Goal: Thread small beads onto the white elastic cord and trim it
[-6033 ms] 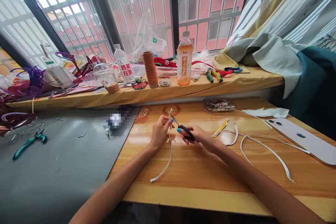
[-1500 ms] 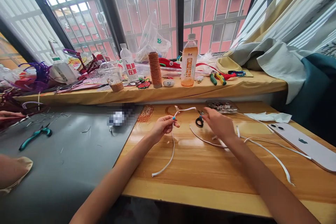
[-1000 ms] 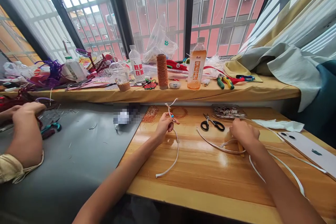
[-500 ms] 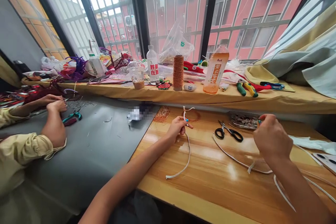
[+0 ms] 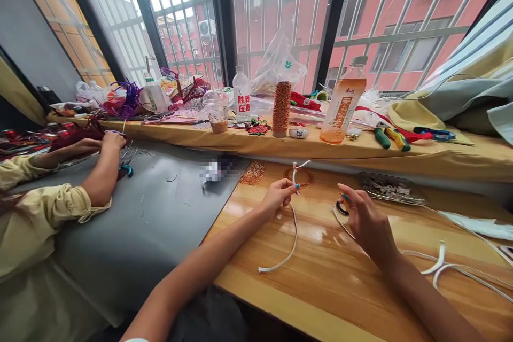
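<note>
My left hand [image 5: 277, 196] is closed in a pinch on a white strip [image 5: 294, 227]. The strip's knotted top sticks up above my fingers, and its tail curves down onto the wooden table [image 5: 320, 288]. My right hand [image 5: 363, 216] hovers just to the right with its fingers curled together; what it holds, if anything, is hidden. The black scissors [image 5: 340, 207] lie behind that hand, mostly covered. More white strips [image 5: 441, 264] trail across the table to the right.
A clear tray of small pieces [image 5: 387, 188] and a copper wire coil [image 5: 300, 175] lie at the table's back. The sill holds a wire spool [image 5: 281, 109], an orange bottle [image 5: 342, 101] and pliers [image 5: 387, 136]. A co-worker's hands [image 5: 108, 141] work at the grey table on the left.
My right hand put the scissors down, reached to the tray, then came back toward my left hand. The view swung left, showing more of the co-worker. My left hand kept its pinch.
</note>
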`<act>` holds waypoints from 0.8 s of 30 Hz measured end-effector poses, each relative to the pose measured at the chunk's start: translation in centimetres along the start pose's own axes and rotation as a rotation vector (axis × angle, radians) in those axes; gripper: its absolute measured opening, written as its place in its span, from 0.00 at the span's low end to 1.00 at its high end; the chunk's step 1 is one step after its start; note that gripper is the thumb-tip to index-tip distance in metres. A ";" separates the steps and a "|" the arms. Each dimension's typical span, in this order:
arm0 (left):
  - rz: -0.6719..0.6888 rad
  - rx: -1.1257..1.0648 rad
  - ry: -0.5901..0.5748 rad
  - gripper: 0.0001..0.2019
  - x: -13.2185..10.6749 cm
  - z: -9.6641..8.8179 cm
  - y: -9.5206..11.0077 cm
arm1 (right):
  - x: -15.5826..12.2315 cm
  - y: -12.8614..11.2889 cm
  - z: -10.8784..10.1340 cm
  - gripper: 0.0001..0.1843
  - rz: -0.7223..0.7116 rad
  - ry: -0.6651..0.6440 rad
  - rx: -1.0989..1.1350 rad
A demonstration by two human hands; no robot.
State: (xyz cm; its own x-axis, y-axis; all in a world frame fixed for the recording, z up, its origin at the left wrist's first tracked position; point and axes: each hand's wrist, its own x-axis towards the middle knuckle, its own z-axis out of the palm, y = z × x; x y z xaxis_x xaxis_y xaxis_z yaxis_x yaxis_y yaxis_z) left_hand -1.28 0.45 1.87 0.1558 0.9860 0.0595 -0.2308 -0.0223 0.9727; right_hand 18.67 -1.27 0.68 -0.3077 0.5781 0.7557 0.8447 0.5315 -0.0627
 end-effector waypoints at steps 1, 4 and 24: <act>-0.005 0.003 -0.002 0.13 0.0 0.0 0.0 | 0.0 -0.1 0.0 0.19 0.030 -0.017 0.012; -0.017 0.015 -0.011 0.13 0.1 -0.1 -0.1 | 0.5 -0.3 -0.3 0.21 0.247 -0.041 0.097; -0.096 0.022 0.002 0.08 -0.5 0.0 0.3 | 0.3 -2.7 0.1 0.17 -0.109 -0.295 -0.091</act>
State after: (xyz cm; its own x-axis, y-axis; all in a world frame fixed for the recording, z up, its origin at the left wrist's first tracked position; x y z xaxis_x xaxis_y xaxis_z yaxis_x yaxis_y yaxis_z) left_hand -1.40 -0.02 2.15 0.1742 0.9841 -0.0346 -0.1940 0.0688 0.9786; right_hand 16.30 -2.48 1.04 -0.5007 0.6821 0.5329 0.8313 0.5505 0.0765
